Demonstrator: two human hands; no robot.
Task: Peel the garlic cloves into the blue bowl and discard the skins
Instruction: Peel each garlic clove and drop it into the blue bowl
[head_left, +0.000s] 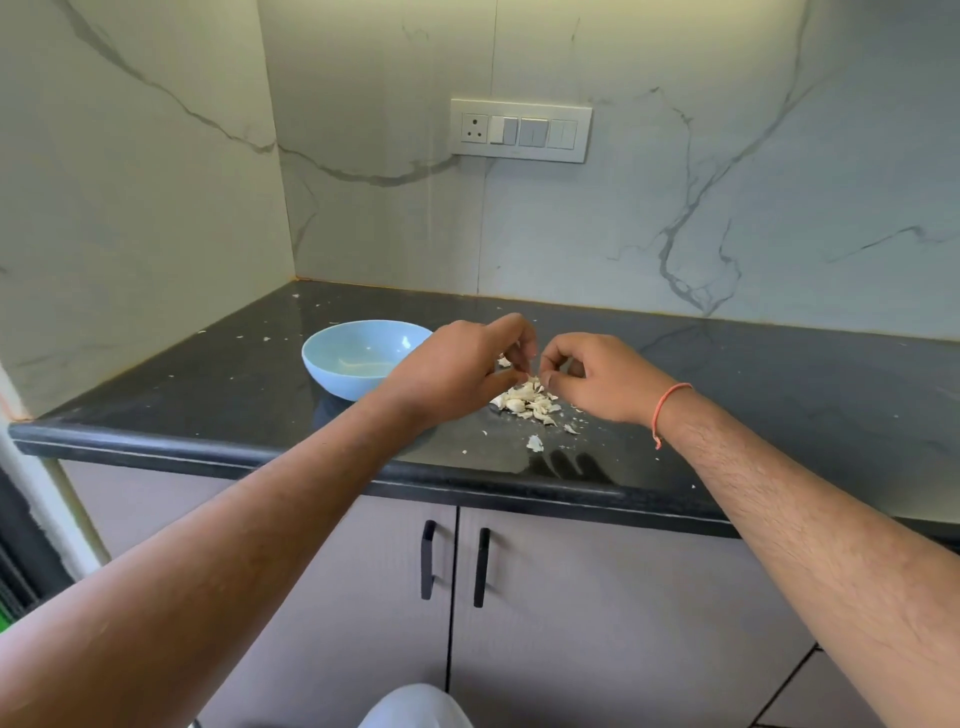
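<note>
A light blue bowl (358, 358) stands on the black countertop (208, 395), left of my hands. A pile of garlic cloves and papery skins (527, 402) lies just right of the bowl. My left hand (462, 371) and my right hand (592, 376) hover close together above the pile. The fingertips of both hands are curled and meet over a small garlic piece (534, 375), mostly hidden between them. An orange thread band circles my right wrist. What lies inside the bowl is too pale to make out.
Small skin flakes (535, 443) are scattered over the countertop. Marble-look walls close the corner at the back and left, with a switch panel (520, 130) above. Grey cabinet doors with black handles (480, 566) sit below the counter's front edge.
</note>
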